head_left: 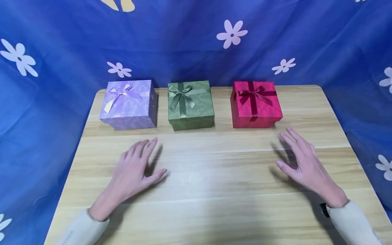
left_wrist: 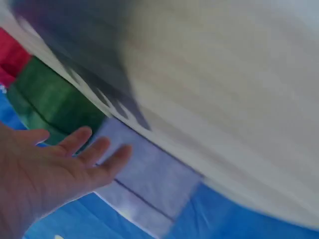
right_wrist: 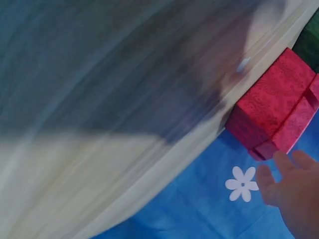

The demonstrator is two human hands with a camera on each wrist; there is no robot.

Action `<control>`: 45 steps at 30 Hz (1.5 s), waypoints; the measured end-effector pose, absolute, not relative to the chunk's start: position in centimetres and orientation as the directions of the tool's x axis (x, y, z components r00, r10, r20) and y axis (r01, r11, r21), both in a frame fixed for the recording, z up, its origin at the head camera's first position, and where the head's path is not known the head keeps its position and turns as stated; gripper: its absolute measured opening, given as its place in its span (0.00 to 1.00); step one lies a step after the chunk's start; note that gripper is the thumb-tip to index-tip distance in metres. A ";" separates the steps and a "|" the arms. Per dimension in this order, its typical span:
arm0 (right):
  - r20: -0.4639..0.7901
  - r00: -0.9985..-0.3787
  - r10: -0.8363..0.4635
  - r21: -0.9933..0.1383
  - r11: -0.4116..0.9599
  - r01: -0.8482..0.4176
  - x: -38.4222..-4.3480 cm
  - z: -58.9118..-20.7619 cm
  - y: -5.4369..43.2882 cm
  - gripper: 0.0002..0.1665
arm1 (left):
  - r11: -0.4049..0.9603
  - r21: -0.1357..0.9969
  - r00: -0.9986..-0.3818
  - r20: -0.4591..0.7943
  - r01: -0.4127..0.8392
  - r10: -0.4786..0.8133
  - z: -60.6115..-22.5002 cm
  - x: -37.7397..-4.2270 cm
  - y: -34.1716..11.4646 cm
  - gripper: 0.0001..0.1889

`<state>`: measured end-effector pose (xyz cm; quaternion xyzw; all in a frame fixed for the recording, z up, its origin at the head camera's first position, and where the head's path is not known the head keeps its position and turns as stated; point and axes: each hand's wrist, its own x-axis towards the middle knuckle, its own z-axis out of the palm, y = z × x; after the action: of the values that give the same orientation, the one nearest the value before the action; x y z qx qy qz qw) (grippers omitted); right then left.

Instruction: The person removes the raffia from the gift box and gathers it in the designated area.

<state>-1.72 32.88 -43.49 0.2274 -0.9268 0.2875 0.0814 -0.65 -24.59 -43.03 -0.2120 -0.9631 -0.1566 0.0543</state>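
Observation:
Three lidded gift boxes with ribbon bows stand in a row along the table's far side. The lilac gift box [head_left: 134, 105] is on the left, the green gift box [head_left: 196, 105] in the middle, the red gift box [head_left: 263, 110] on the right. My left hand [head_left: 131, 170] hovers above the table in front of the lilac box, fingers spread and holding nothing. Over on the right, my right hand [head_left: 306, 163] is also spread and holds nothing, just in front of the red box. Neither hand touches a box.
The boxes stand on a light wood-grain table [head_left: 196, 211] with rounded far corners. Behind it and along both sides hangs a blue cloth [head_left: 183, 37] printed with pale flowers. A small black object [head_left: 324, 210] shows at the right sleeve's cuff.

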 end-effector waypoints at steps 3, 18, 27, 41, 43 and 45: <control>0.290 -0.889 -0.356 -0.555 0.694 -0.459 -2.4 -43.5 33.2 0.55 | 0.804 0.419 -0.905 0.154 0.423 0.396 -42.9 -0.4 -22.5 0.52; 0.240 -0.965 -0.102 -0.927 0.272 -0.259 -6.8 -43.5 33.4 0.34 | 0.439 0.860 -0.886 0.034 0.261 0.461 -41.0 -5.8 -9.3 0.46; 0.113 -0.992 -0.061 -0.991 0.060 -0.117 -10.6 -43.0 32.9 0.32 | 0.184 0.981 -0.899 -0.025 0.062 0.437 -41.7 -10.5 -2.4 0.43; -0.062 -0.990 -0.127 -0.996 -0.055 0.069 -16.3 -42.3 31.1 0.36 | 0.100 0.994 -0.960 -0.062 -0.036 0.274 -41.6 -17.3 2.8 0.43; -0.070 -0.990 -0.122 -0.995 -0.062 0.078 -16.7 -42.3 31.1 0.37 | 0.071 0.996 -0.963 -0.075 -0.058 0.259 -41.7 -18.0 3.3 0.43; -0.073 -0.991 -0.116 -0.995 -0.066 0.081 -17.0 -42.3 31.1 0.37 | 0.060 0.994 -0.968 -0.099 -0.087 0.231 -41.7 -18.5 3.8 0.42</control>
<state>-16.97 31.14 -42.33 0.0130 -0.6801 0.7299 -0.0675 -18.46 3.77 -41.66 -0.0500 -0.7188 -0.6836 -0.1163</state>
